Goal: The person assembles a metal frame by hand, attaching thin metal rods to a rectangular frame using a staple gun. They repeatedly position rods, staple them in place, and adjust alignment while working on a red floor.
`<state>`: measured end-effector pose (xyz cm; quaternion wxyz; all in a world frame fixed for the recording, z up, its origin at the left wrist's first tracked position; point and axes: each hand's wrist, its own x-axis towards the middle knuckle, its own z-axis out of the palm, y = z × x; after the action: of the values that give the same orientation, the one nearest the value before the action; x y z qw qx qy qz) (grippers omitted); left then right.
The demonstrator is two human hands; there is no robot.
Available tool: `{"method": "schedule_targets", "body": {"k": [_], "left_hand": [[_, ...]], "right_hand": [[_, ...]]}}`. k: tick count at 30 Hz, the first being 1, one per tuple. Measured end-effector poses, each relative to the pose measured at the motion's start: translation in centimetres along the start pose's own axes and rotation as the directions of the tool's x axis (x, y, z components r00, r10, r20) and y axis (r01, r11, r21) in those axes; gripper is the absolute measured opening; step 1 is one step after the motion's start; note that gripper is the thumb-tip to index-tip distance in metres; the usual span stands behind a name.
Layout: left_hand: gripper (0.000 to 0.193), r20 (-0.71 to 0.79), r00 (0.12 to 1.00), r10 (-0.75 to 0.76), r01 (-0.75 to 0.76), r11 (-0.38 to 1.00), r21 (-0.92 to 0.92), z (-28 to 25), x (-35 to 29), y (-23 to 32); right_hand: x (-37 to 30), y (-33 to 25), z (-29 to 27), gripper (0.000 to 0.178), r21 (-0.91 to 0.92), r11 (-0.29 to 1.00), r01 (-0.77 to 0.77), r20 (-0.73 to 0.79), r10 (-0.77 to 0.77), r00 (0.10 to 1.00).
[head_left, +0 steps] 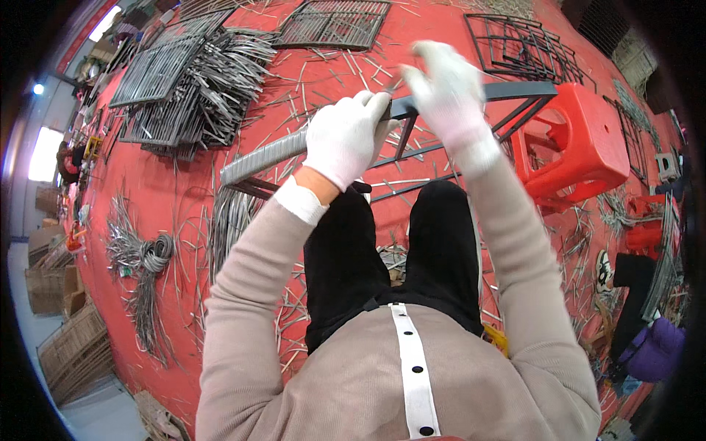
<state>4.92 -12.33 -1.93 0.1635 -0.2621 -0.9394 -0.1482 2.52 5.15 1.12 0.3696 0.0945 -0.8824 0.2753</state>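
Observation:
A dark metal frame [515, 91] lies across in front of my knees. Grey flat strip [266, 156] is wound closely round the left part of its top bar, and the right part is bare. My left hand [344, 138], in a white glove, is closed round the bar where the winding ends. Above the bare part, my right hand [446, 82], also gloved, is raised with bent fingers. It is somewhat blurred. A short piece of loose grey strip [397, 82] shows between the two hands and appears pinched at my right thumb; its far end is hidden.
A red plastic stool [588, 140] stands at the right, against the frame's end. Wound panels [158, 70] and loose strips are piled at the far left. Bare frames [518, 45] lie far right. A tied strip bundle [153, 257] lies left; scraps litter the red floor.

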Motion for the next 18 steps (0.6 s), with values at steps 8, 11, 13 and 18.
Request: {"method": "schedule_targets", "body": {"k": [8,11,13,18], "left_hand": [[0.032,0.669,0.741,0.059,0.451,0.694,-0.561,-1.7,7.5,-5.4],[0.027,0.690,0.721,0.066,0.484,0.665,-0.569,-1.5,8.8,-6.4],[0.026,0.716,0.690,0.108,0.490,0.657,-0.572,-1.1,9.3,-7.1],[0.042,0.485,0.873,0.050,0.152,0.917,-0.368,0.8,10.6,-9.7]], "right_hand": [[-12.1,3.2,5.8,0.055,0.887,0.242,-0.393,0.349,0.206,0.914],[-9.9,4.3,7.2,0.046,0.562,0.644,-0.520,0.483,0.255,0.838],[-8.7,3.9,7.1,0.040,0.702,0.425,-0.571,0.527,0.230,0.818],[-13.0,7.2,4.0,0.027,0.696,0.331,-0.637,0.654,0.074,0.753]]}}
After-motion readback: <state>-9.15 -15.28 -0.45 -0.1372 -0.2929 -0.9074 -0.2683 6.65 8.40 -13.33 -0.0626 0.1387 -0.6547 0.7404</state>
